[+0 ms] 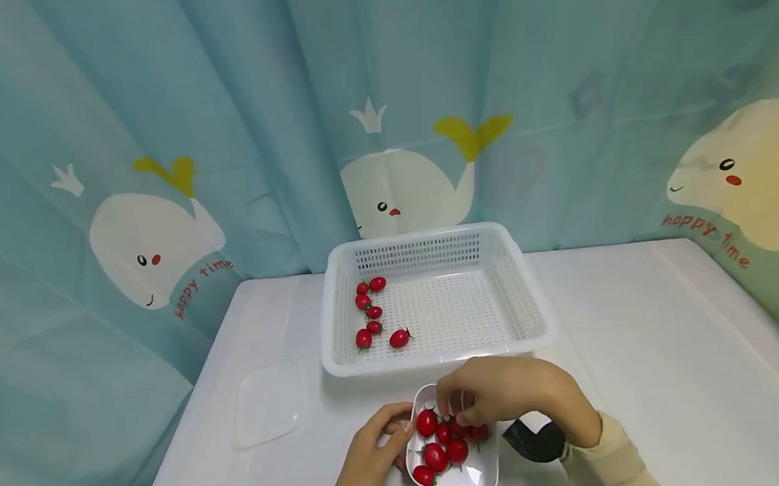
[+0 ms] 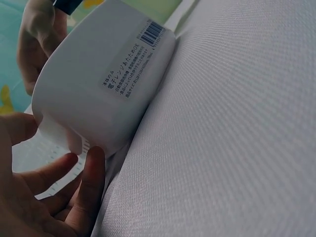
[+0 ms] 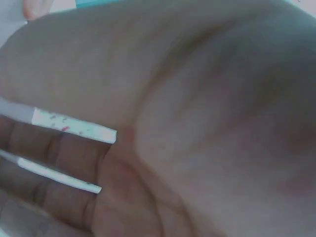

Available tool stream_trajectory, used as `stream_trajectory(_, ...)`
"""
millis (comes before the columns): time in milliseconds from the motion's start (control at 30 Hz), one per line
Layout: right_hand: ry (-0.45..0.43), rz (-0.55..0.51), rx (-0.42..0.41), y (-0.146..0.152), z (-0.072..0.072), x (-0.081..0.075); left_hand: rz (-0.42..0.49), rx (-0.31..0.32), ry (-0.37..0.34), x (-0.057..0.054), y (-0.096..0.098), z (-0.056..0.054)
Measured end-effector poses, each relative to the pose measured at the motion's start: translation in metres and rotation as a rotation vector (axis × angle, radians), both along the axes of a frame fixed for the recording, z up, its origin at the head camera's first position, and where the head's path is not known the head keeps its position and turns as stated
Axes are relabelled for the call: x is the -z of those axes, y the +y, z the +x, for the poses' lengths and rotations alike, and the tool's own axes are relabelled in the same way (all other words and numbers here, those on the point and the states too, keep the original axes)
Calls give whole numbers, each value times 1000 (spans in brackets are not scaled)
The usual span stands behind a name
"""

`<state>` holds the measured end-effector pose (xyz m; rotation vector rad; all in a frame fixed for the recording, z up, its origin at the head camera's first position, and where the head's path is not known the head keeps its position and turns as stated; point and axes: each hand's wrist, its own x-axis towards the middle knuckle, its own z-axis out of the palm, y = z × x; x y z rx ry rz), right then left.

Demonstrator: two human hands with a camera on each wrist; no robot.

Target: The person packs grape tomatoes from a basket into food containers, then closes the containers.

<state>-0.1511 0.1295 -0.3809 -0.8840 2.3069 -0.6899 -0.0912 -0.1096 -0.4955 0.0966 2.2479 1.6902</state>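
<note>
In the head view, a white plastic food container [image 1: 485, 478] holds several red cherry tomatoes [image 1: 435, 457]. My left hand [image 1: 374, 447] grips the container's left side. The left wrist view shows the thumb at the rim and fingers of that left hand [image 2: 54, 182] against the outer wall, beside a printed label [image 2: 131, 64]. Over the container's far part, my right hand [image 1: 500, 387] reaches down with fingers curled, its thumb and forefinger about a cherry tomato [image 1: 459, 427]. The right wrist view shows mostly the right palm [image 3: 163, 123], and its fingertips are hidden.
Behind the container stands a white perforated basket [image 1: 437, 359] with several cherry tomatoes [image 1: 399, 337] toward its left. A translucent lid [image 1: 270, 402] lies on the white-covered table [image 1: 643, 370] at left. A blue whale-print curtain [image 1: 407, 54] hangs at the back.
</note>
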Motion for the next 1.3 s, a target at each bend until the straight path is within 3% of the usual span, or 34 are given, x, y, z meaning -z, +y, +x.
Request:
stream_trajectory(200,23,-84,-54,11,-11,-7,16,-5,-19,1,1,-2)
stream_trajectory(500,117,-286,2,13,-20,-6,11,13,-15,-1,0,-3)
stream_trajectory(600,104,-322,27,8,-27,-6,10,13,-15,0,0,-3)
stream_trajectory(833,-72,-322,110,-10,-52,-12,17,3,3,3,-1,-1)
stream_trajectory(1033,-293,-195,194,-27,-78,-19,27,4,0,3,0,1)
stream_trajectory(1300,-430,-43,266,-48,-120,-26,18,-2,9,0,0,1)
